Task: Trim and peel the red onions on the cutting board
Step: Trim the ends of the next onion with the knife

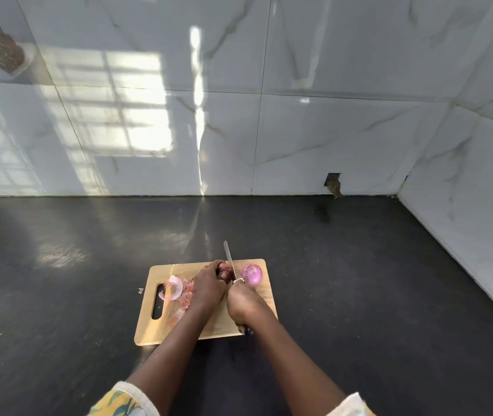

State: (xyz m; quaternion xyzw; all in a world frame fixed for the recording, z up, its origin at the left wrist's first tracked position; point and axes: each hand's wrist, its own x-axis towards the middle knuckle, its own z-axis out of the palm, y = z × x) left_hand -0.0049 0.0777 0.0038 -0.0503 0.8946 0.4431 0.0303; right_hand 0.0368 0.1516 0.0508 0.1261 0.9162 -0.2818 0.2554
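Head cam here, looking down over both forearms. The biggest thing in shot is the glossy marble-look tile wall (299, 130) standing well behind the wooden cutting board (161, 273). It has window light bouncing off it up and to the left of the board, and a rough little hole (333, 184) at its base, off past the board's far right corner. Next down in size is the dark countertop (59, 295) the board sits on. The board lies flat, with its handle slot (157, 301) on its left side. Both hands are over the middle of the board. The left hand (209, 285) has its fingers curled down over an unpeeled red onion (224, 270) near the board's far edge, gripping it so only a bit of reddish skin shows. The right hand (240, 298) is wrapped tight round the handle of a knife (229, 259), fingers pressed together, with the butt of the handle poking out toward the board's near edge. The blade points away from the person, runs right along the right side of the gripped onion, and its tip sticks out past the board's far edge. Just right of the blade, toward the board's far right corner, sits a peeled onion (251, 274), shiny and purple, not touching either hand. On the board's left half, between the slot and the left wrist, there's a heap of onion skins (176, 288), one of them a big curved pink piece. One tiny scrap (141, 290) lies on the counter just off the board's left edge.
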